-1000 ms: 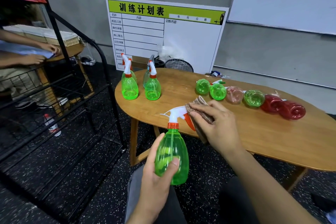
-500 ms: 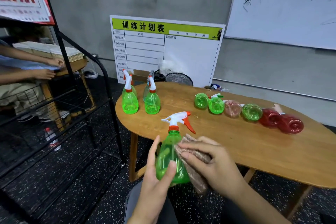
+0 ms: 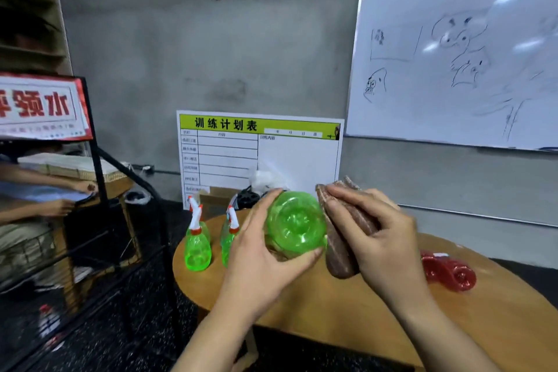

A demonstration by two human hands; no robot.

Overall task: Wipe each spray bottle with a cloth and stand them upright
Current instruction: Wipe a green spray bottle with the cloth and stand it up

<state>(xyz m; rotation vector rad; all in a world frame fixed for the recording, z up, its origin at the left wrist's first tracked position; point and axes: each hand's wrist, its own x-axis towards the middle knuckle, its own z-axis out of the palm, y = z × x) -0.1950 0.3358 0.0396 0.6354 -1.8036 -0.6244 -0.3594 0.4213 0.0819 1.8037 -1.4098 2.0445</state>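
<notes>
**Third green bottle in hand, base getting the cloth**

At the far left, beyond a black metal rack, another person's arms are resting on a separate surface, taking no part in the job. On the left end of the oval wooden counter, two translucent green plastic spray bottles with white triggers and orange collars are standing upright side by side; judging from their placement, these are counting as finished.

Next along, the left hand is gripping a third translucent green plastic spray bottle, fingers and thumb curled round its body, holding it raised above the counter and tipped so its round base is facing the camera. Its trigger end is pointing away and is hidden.

Just beside the bottle's right side, the right hand is clutching a bunched brown-pink textured cloth, fingers wrapped over it and pressing it against the bottle's wall near the base. The wiping of this bottle is looking well underway, with standing it up yet to come.

Further right, a translucent red plastic spray bottle is lying on its side on the counter, evidently awaiting its turn. Whether more bottles are lying behind the hands cannot be told, so the remaining count is uncertain.
</notes>
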